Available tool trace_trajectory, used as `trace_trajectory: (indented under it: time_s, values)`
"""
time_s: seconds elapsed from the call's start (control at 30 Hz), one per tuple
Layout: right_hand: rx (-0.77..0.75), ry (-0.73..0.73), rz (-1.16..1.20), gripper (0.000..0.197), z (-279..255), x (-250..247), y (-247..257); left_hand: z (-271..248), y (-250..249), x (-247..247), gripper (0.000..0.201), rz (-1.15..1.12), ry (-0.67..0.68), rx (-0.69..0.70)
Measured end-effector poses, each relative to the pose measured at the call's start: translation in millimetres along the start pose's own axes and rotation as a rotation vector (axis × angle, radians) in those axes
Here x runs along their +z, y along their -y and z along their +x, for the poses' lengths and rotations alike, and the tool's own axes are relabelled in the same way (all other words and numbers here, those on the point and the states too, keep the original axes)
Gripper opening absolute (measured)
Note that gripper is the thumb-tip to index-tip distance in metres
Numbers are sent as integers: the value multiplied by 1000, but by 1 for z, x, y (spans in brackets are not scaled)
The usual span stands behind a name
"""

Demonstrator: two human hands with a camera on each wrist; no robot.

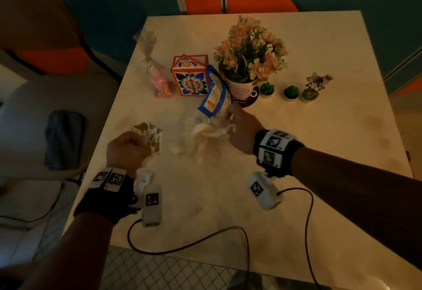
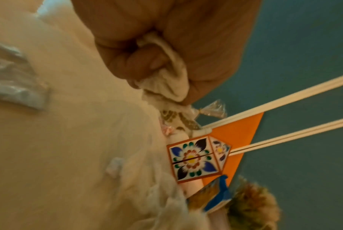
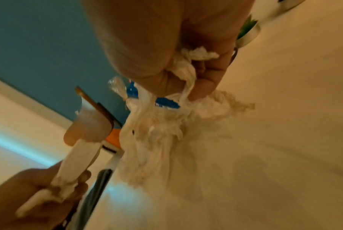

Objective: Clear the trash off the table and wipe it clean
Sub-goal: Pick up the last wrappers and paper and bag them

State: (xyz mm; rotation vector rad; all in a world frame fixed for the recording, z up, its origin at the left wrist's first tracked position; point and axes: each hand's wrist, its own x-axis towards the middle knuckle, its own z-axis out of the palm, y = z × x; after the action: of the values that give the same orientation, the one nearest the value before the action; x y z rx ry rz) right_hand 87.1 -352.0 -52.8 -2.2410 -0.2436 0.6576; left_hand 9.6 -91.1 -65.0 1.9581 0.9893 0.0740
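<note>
At the centre of the head view our right hand (image 1: 242, 127) grips a wad of white tissue (image 1: 211, 130) and, it seems, the blue snack wrapper (image 1: 213, 96) (blurred), above the table (image 1: 319, 164); lower left, our left hand (image 1: 126, 149) clutches a patterned crumpled wrapper (image 1: 149, 133)

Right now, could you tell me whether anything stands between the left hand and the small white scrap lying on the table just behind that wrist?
Nothing visible lies between them, but the left hand already grips a crumpled patterned wrapper. The white scrap lies on the table beside the wrist strap, so reaching it means drawing the hand back.
</note>
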Motion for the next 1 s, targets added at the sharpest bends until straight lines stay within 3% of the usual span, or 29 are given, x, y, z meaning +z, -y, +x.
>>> trace_trajectory:
  time_s: [0.17,0.33,0.43,0.5,0.57,0.63,0.77,1.0]
  values:
    - [-167,-107,164,46,-15,-30,4,-18,-28,-25,40,-543,186,12]
    - [-381,-179,173,29,-30,-60,28,-34,-44,-34,49,-627,214,-26]
    - [-322,-224,105,15,-38,-81,27,-50,-49,-25,38,-636,299,-19]
    - [-250,-248,102,15,-44,-94,13,-63,-59,-16,42,-619,361,19]
    - [-177,-271,174,20,-53,-106,-4,-77,-72,-6,43,-597,407,63]
    - [-134,-307,268,27,-66,-117,-18,-93,-89,6,32,-582,478,103]
    - [-145,-431,530,16,-100,-147,-45,-126,-127,34,21,-560,617,193]
    - [-25,-565,721,21,-155,-217,-119,-189,-179,120,25,-569,808,308]
